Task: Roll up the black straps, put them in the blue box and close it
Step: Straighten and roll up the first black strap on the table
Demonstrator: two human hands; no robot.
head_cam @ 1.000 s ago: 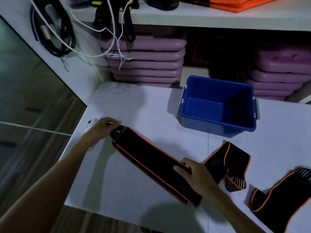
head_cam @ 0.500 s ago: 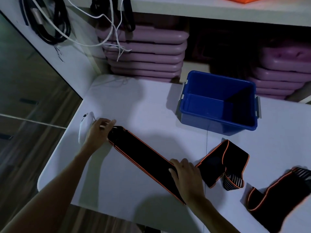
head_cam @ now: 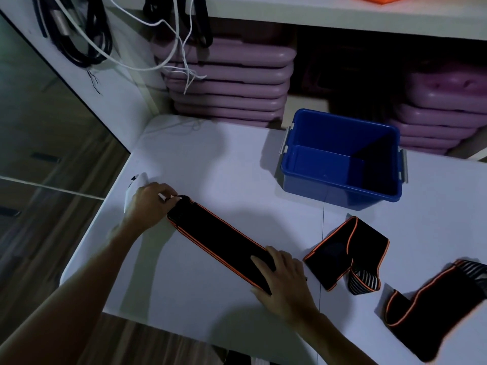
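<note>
A long black strap with orange edging [head_cam: 218, 241] lies flat and diagonal on the white table [head_cam: 210, 164]. My left hand [head_cam: 150, 204] pinches its far left end, which is curled over. My right hand [head_cam: 282, 277] presses flat on its near right end. A second black strap [head_cam: 342, 248] lies folded to the right, with a striped end showing. A third black strap [head_cam: 434, 299] lies crumpled at the right edge. The blue box [head_cam: 340, 156] stands open and empty behind the straps. I see no lid.
Purple stacked mats [head_cam: 226, 83] fill the shelf behind the table, with more mats [head_cam: 442, 109] at the right. White cords [head_cam: 168, 61] and black cables [head_cam: 79, 40] hang at the upper left. A small white object [head_cam: 134, 185] lies by my left hand near the table's left edge.
My left hand has turned the strap's far end over into a small curl. My right hand slid a little along the strap's near end and still presses it down.
</note>
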